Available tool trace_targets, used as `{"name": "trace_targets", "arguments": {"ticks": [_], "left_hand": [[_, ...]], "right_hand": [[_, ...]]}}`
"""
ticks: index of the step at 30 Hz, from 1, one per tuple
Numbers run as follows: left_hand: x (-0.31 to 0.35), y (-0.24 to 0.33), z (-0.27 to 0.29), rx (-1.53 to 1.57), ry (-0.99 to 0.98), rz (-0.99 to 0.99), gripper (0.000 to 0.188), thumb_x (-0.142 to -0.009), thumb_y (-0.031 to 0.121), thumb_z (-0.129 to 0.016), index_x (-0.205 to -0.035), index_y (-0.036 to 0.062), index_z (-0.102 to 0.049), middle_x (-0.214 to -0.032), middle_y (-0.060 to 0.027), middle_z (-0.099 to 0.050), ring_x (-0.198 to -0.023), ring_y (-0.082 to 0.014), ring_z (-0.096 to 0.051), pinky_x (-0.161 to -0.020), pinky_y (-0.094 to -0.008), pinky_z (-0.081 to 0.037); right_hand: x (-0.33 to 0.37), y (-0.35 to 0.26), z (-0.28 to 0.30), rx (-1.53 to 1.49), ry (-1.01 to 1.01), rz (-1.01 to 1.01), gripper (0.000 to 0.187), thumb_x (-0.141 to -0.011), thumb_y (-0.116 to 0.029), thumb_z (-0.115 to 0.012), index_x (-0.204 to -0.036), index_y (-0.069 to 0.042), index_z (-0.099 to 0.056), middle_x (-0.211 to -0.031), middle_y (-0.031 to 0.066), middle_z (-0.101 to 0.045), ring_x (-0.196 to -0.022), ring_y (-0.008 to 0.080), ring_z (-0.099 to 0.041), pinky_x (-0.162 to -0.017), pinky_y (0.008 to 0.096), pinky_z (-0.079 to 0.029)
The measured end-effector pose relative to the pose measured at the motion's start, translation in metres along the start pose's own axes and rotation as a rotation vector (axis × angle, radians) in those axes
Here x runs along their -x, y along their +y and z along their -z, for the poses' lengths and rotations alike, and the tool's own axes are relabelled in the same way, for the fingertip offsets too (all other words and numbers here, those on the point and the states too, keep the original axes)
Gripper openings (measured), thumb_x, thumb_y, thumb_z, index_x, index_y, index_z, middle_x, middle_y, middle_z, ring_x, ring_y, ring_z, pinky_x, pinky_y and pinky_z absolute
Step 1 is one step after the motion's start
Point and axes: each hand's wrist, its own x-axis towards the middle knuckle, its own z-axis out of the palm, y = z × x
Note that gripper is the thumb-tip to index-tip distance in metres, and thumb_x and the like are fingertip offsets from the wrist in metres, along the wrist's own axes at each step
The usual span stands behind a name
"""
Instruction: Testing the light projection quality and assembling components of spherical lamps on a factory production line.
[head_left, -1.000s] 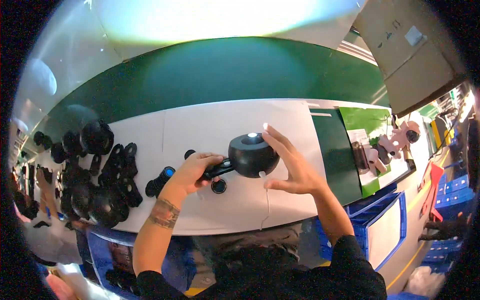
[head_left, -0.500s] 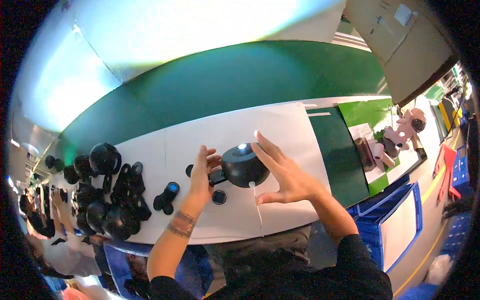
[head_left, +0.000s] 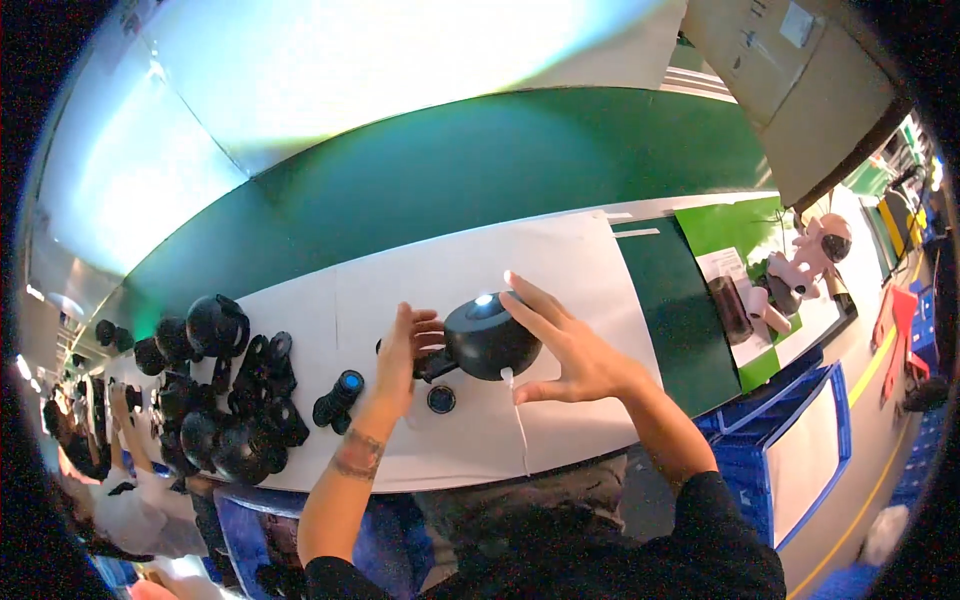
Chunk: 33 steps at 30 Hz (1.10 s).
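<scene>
A black, rounded device [head_left: 490,340] with a short side arm rests on the white sheet in front of me. A bright white spot shows on its top, and a white cable [head_left: 521,430] runs from its lower side toward the table's front edge. My left hand [head_left: 403,352] stands upright beside the side arm, fingers stretched and nothing held. Spread out at the device's right side is my right hand [head_left: 580,355]. Its fingers are near or against the body, and its thumb is out past the cable; whether they touch I cannot tell.
A small round black part [head_left: 440,399] lies near the device. Left of it is a black cylinder with a blue end [head_left: 349,383], then several black round housings [head_left: 218,326]. At right stand white-pink devices [head_left: 820,245] on a green board and a blue crate [head_left: 800,450].
My left hand's fingers have straightened a little beside the side arm. The device and my right hand have barely moved; the view has shifted slightly.
</scene>
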Motion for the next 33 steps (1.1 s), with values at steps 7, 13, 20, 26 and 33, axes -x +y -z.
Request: {"name": "trace_targets", "arguments": {"ticks": [7,13,20,26,33], "left_hand": [[0.051,0.0,0.013,-0.404,0.0,-0.217,0.045,-0.088,0.016,-0.072,-0.123,-0.0037,-0.053,-0.112,-0.0075,-0.062,-0.097,-0.0109,-0.06,-0.081,-0.0242,-0.05],[0.051,0.014,0.011,-0.414,-0.07,-0.096,0.056,-0.087,0.018,-0.073,-0.132,-0.0054,-0.049,-0.119,-0.0096,-0.062,-0.104,-0.0119,-0.059,-0.089,-0.0257,-0.049],[0.034,-0.003,0.014,-0.307,-0.179,-0.175,0.072,-0.089,0.021,-0.072,-0.144,-0.0061,-0.034,-0.132,-0.0146,-0.056,-0.116,-0.0173,-0.056,-0.098,-0.0285,-0.045],[0.034,-0.022,-0.028,-0.22,-0.253,-0.254,0.106,-0.089,0.03,-0.072,-0.151,-0.0054,0.006,-0.145,-0.019,-0.038,-0.133,-0.0229,-0.041,-0.109,-0.0327,-0.034],[0.026,-0.012,-0.025,-0.172,-0.317,-0.215,0.102,-0.083,0.027,-0.078,-0.151,-0.0048,-0.009,-0.144,-0.0192,-0.039,-0.132,-0.0257,-0.042,-0.11,-0.0378,-0.036]], "right_hand": [[-0.001,0.002,0.0,-0.016,0.0,0.013,0.107,-0.073,-0.059,-0.076,-0.151,-0.007,-0.025,-0.155,0.0298,-0.015,-0.142,0.047,-0.022,-0.115,0.0491,-0.026],[0.0,0.004,-0.001,-0.026,0.004,-0.019,0.109,-0.07,-0.061,-0.076,-0.151,-0.007,-0.027,-0.157,0.0263,-0.017,-0.143,0.0444,-0.023,-0.115,0.0489,-0.025],[-0.003,0.005,0.001,0.014,-0.016,0.01,0.104,-0.075,-0.059,-0.073,-0.15,-0.004,-0.026,-0.154,0.0315,-0.018,-0.141,0.0477,-0.024,-0.114,0.0497,-0.028],[-0.005,0.003,0.0,0.034,0.01,0.03,0.105,-0.076,-0.06,-0.073,-0.15,-0.001,-0.026,-0.154,0.0325,-0.017,-0.141,0.0466,-0.026,-0.114,0.0501,-0.027],[0.001,0.009,0.004,-0.125,0.045,0.046,0.101,-0.078,-0.052,-0.075,-0.15,0.0,-0.025,-0.155,0.0256,-0.024,-0.142,0.0406,-0.029,-0.115,0.0475,-0.026]]}}
